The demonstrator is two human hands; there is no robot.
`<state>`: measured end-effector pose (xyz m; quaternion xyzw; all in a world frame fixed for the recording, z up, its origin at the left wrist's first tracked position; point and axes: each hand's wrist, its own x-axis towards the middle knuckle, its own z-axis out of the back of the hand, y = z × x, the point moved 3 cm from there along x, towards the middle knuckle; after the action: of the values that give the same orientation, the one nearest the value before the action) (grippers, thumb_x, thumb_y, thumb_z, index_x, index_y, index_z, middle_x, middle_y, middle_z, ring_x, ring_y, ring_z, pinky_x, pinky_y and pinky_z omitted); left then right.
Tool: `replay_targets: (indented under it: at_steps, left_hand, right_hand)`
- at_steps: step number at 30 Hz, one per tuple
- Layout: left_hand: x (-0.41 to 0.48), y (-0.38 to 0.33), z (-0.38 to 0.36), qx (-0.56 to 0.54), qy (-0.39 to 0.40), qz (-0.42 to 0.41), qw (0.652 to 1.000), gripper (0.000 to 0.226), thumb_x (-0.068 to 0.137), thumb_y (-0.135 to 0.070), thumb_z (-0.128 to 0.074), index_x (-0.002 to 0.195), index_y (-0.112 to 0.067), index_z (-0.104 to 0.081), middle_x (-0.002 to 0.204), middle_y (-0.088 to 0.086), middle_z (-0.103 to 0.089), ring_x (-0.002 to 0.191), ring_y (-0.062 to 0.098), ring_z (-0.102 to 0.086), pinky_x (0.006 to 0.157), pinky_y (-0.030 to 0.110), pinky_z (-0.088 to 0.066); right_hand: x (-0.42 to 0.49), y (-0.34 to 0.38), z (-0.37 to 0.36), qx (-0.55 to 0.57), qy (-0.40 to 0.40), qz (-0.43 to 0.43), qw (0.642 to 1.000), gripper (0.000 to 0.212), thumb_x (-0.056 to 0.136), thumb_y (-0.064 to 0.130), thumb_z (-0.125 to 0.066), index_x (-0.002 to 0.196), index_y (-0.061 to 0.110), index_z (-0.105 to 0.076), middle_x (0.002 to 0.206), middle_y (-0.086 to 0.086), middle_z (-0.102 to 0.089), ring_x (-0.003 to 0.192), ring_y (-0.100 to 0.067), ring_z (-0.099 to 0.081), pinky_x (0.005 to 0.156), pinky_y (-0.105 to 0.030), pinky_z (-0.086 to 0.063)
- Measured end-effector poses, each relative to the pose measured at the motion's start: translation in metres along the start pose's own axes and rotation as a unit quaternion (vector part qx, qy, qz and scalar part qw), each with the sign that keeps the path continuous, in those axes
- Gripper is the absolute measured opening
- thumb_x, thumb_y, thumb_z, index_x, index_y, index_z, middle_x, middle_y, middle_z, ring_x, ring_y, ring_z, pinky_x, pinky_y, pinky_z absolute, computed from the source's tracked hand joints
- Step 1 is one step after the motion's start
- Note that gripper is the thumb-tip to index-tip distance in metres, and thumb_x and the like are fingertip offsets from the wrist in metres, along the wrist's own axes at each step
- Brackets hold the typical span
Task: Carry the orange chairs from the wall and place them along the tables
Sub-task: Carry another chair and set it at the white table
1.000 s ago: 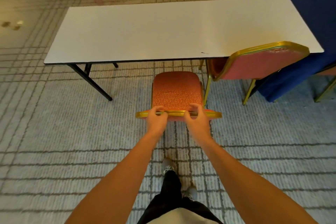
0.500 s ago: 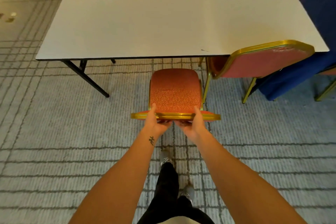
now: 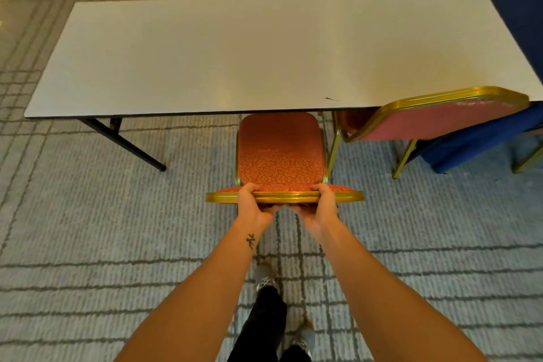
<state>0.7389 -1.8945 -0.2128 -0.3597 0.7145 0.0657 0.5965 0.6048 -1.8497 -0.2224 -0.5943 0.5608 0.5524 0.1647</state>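
Two hands (image 3: 254, 204) (image 3: 321, 207) gripping-tight on orange chair (image 3: 280, 156)

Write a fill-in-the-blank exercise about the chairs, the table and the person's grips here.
1. The left grip and right grip hold the near chair by its ____ backrest rail.
2. That chair's seat points toward the ____ table.
3. A second chair stands on its ____ side.
Missing words: gold; white; right.

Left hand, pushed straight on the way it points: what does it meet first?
The left hand grips the orange chair's gold back rail; past that, over the seat, probably the white table's near edge, though height is unclear.
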Motion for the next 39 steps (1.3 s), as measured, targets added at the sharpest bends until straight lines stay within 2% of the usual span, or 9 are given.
replay_targets:
  at_steps: [4,10,17,23,26,29,34,37,39]
  left_hand:
    - [0.019,-0.019,-0.025,-0.006,-0.008,0.013,1.000,0.017,0.093,-0.016,-0.052,0.109,-0.008,-0.050,0.119,0.020,-0.055,0.120,0.040,-0.055,0.106,0.063,-0.044]
    - [0.043,-0.052,-0.070,0.006,0.012,0.002,1.000,0.009,0.093,-0.017,-0.051,0.089,-0.009,-0.050,0.106,0.018,-0.056,0.108,0.038,-0.055,0.109,0.060,-0.042]
    - [0.073,-0.084,-0.123,0.008,0.042,0.000,0.999,0.007,0.091,-0.014,-0.050,0.091,-0.007,-0.051,0.106,0.018,-0.055,0.105,0.038,-0.056,0.107,0.061,-0.045]
    - [0.094,-0.104,-0.165,0.003,0.054,0.001,0.999,0.010,0.090,-0.015,-0.053,0.096,-0.008,-0.053,0.113,0.020,-0.058,0.109,0.039,-0.058,0.100,0.059,-0.050]
    - [0.101,-0.109,-0.181,0.003,0.061,0.004,0.998,0.007,0.091,-0.016,-0.052,0.093,-0.009,-0.053,0.116,0.021,-0.058,0.109,0.040,-0.058,0.093,0.058,-0.052]
    - [0.109,-0.117,-0.192,-0.002,0.060,0.009,0.998,0.009,0.092,-0.017,-0.052,0.084,-0.012,-0.051,0.114,0.019,-0.057,0.109,0.040,-0.057,0.098,0.060,-0.050]
    - [0.116,-0.118,-0.207,-0.016,0.064,0.021,0.998,0.007,0.089,-0.016,-0.054,0.087,-0.011,-0.049,0.114,0.019,-0.056,0.120,0.040,-0.057,0.103,0.061,-0.048]
    - [0.121,-0.117,-0.207,-0.020,0.077,0.023,0.997,0.008,0.087,-0.015,-0.053,0.092,-0.010,-0.048,0.113,0.018,-0.055,0.111,0.039,-0.058,0.103,0.060,-0.048]
    - [0.125,-0.116,-0.207,-0.019,0.098,0.026,0.995,0.007,0.088,-0.016,-0.051,0.092,-0.010,-0.049,0.114,0.018,-0.056,0.110,0.038,-0.058,0.102,0.060,-0.049]
  right_hand:
    - [0.022,0.017,-0.022,0.010,-0.014,0.001,1.000,0.010,0.092,0.016,-0.054,0.088,0.010,-0.048,0.094,-0.015,-0.056,0.093,-0.037,-0.060,0.091,-0.064,-0.053]
    - [0.055,0.049,-0.064,0.005,0.003,0.005,1.000,0.017,0.091,0.019,-0.055,0.103,0.008,-0.052,0.109,-0.020,-0.060,0.108,-0.043,-0.062,0.081,-0.060,-0.058]
    - [0.089,0.093,-0.103,0.013,0.007,0.017,1.000,0.017,0.089,0.015,-0.055,0.103,0.008,-0.049,0.107,-0.020,-0.059,0.099,-0.040,-0.062,0.082,-0.059,-0.058]
    - [0.118,0.128,-0.130,0.008,0.016,0.029,0.999,0.009,0.091,0.016,-0.054,0.091,0.008,-0.051,0.101,-0.020,-0.060,0.094,-0.039,-0.062,0.094,-0.066,-0.050]
    - [0.129,0.142,-0.139,0.012,0.018,0.038,0.999,0.010,0.092,0.017,-0.053,0.096,0.007,-0.054,0.105,-0.021,-0.061,0.096,-0.040,-0.063,0.090,-0.066,-0.052]
    - [0.139,0.150,-0.147,0.025,0.019,0.034,0.999,0.012,0.093,0.018,-0.053,0.097,0.007,-0.054,0.109,-0.022,-0.062,0.102,-0.041,-0.062,0.086,-0.064,-0.054]
    - [0.149,0.163,-0.151,0.018,0.025,0.028,0.999,0.011,0.093,0.018,-0.052,0.088,0.008,-0.050,0.105,-0.019,-0.058,0.098,-0.039,-0.061,0.092,-0.066,-0.051]
    - [0.154,0.161,-0.151,0.017,0.026,0.023,0.999,0.015,0.092,0.020,-0.053,0.101,0.008,-0.052,0.107,-0.020,-0.059,0.102,-0.039,-0.061,0.085,-0.063,-0.055]
    - [0.155,0.159,-0.149,0.013,0.027,0.022,0.999,0.015,0.090,0.020,-0.053,0.099,0.009,-0.050,0.107,-0.019,-0.059,0.101,-0.039,-0.062,0.079,-0.061,-0.058]
